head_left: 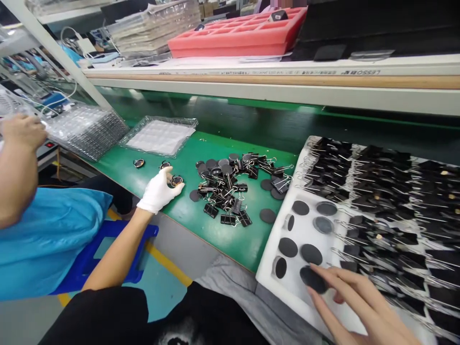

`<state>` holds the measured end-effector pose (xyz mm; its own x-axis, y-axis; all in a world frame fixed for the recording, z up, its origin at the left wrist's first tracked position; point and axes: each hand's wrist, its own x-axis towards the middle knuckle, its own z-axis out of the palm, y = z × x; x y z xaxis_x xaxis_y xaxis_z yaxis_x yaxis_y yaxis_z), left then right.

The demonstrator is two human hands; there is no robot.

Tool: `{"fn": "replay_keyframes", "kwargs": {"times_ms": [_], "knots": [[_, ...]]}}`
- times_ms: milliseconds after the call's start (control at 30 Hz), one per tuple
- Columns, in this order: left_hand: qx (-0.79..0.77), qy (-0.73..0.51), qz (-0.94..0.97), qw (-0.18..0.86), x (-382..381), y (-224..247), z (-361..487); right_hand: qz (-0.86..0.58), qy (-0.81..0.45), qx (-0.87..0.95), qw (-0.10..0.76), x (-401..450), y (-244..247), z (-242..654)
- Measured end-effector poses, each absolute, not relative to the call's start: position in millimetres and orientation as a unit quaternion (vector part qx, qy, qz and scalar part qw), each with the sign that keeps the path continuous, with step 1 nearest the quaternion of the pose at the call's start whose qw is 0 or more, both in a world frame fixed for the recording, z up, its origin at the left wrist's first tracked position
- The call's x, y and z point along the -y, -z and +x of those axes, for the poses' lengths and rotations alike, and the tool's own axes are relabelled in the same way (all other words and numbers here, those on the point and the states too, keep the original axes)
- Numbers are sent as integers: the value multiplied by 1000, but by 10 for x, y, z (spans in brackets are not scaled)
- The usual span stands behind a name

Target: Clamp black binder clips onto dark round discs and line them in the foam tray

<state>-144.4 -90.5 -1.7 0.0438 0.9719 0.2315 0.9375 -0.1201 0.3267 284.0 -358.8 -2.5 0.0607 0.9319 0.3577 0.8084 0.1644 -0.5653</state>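
My left hand point(158, 190), in a white glove, reaches over the green bench with thumb and fingers around a small round black part point(177, 181) with a coppery middle. A similar part point(165, 165) lies just beyond the fingertips, and another round part point(138, 163) sits further left. My bare right hand point(354, 299) is over the white foam tray point(268, 261), pinching a black disc point(313, 280) by its edges. Other black discs point(311, 254) lie or stand in the tray beside it. Rows of black binder clips point(381, 235) fill the tray's right side.
Between my hands is a heap of loose binder clips point(224, 191) and discs. A clear plastic tray point(160, 135) lies behind, near stacked clear trays point(88, 129). A shelf edge point(251, 86) crosses above, carrying a pink foam tray point(233, 45). A co-worker's arm point(17, 163) is at left.
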Motion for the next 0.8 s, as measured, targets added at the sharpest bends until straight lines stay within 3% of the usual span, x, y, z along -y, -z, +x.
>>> {"fn": "replay_keyframes", "kwargs": {"times_ms": [167,267,433,567,700,800], "knots": [[-515,-321,794,5,1271,-236,-769,-666,-186,493,528,3457,-198,2510],[-362,-306,877,84,1618,-408,-191,-640,-267,411,591,3319,-311,2340],[-163,-264,944,112,1898,-431,525,-599,-314,400,618,3245,-352,2294],[-130,-286,944,106,1906,-382,758,-590,-208,461,629,3345,-326,2361],[-87,-234,960,128,1915,-464,872,-617,-239,473,582,3361,-309,2408],[-71,-186,972,126,1953,-558,958,-628,-285,414,594,3315,-272,2400]]}}
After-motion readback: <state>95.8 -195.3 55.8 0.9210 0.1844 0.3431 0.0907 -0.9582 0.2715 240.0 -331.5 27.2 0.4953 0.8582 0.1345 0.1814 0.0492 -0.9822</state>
